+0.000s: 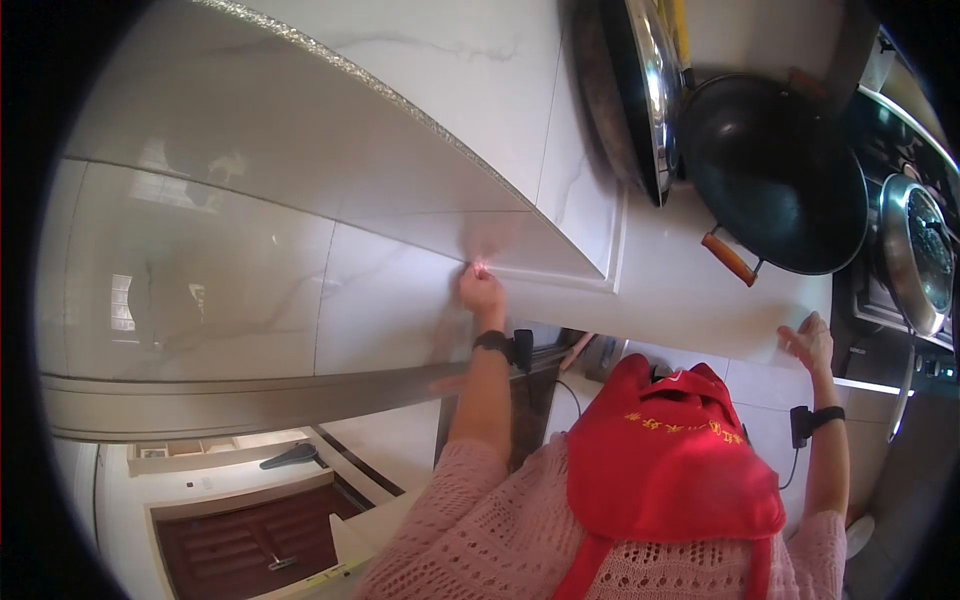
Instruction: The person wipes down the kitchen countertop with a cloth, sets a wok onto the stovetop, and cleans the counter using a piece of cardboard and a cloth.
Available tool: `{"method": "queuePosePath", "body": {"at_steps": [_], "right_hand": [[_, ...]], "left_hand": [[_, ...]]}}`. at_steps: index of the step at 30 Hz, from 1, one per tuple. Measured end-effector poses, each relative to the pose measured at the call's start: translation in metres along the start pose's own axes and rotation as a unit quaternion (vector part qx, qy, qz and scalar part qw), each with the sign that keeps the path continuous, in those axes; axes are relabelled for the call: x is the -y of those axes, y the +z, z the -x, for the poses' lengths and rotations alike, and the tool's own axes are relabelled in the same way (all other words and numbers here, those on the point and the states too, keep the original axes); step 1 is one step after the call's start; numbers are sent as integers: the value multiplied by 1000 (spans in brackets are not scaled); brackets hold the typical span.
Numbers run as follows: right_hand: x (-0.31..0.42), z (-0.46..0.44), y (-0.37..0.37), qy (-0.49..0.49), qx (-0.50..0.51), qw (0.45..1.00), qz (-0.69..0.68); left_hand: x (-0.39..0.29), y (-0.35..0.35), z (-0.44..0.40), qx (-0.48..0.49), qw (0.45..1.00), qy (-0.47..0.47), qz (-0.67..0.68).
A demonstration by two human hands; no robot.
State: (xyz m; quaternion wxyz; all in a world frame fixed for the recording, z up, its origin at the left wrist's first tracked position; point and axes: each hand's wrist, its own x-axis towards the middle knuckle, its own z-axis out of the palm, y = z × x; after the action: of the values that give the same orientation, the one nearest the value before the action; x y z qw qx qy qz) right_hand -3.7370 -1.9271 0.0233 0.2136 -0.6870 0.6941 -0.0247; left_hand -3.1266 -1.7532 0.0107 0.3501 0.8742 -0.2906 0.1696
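My left hand is raised against the tiled wall, close to its inner corner above the counter's end. Its fingers are closed together around something small and pinkish at the tips, too bright and blurred to name. On the pale countertop, near the front edge, rests my right hand, its thumb and fingers apart and nothing seen in it. A dark wok with wooden handles stands on the counter beyond the right hand. Both wrists wear black bands with small cabled devices.
A large metal lid or pan leans against the tiles left of the wok. At the right, a glass-lidded pan sits on the stove. A red apron covers my front. A doorway frame and dark red door are lower left.
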Motion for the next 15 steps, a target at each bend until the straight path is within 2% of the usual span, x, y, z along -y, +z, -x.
{"method": "queuePosePath", "body": {"at_steps": [2,4,5,7,10,13,15], "right_hand": [[11,1,-12,45,63,997,-12],[-6,-6,5,3,0,1000,-9],[-10,-7,10,-19,-32,999,-5],[-9,-7,8,-4,-16,1000,-13],[-2,-6,4,1,-5,1000,-10],[13,-2,-11,39,40,998,-21],[15,-1,-15,55,58,996,-26]], "left_hand": [[-6,-9,1,28,1000,-11,5],[-14,-17,5,70,997,10,-15],[-23,-23,10,111,994,-10,13],[-42,-30,24,192,978,-51,70],[-47,-11,59,136,986,68,64],[-89,-13,94,136,978,122,96],[-116,-14,113,181,969,107,129]]}}
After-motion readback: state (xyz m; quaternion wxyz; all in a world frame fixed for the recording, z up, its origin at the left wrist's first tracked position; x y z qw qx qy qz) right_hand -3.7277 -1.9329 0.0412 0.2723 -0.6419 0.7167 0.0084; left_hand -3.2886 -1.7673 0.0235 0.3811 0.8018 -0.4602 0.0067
